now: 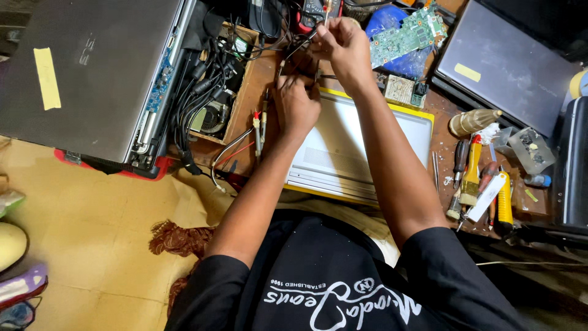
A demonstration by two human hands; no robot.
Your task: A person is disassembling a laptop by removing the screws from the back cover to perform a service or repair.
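Note:
A white laptop (349, 153) lies bottom-up on the wooden bench in front of me. My left hand (295, 105) rests at its far left corner, fingers curled, apparently pinching a small tool or probe. My right hand (343, 46) is raised beyond the laptop's far edge, fingers pinched on thin dark wires (300, 46) that run toward a meter (312, 12) at the back. What sits under my left fingers is hidden.
A grey laptop (92, 73) stands at the left beside a wooden box of black cables (211, 79). A green circuit board (407, 34) lies behind, another dark laptop (508, 64) at right. Screwdrivers and a yellow knife (484, 184) lie at the right.

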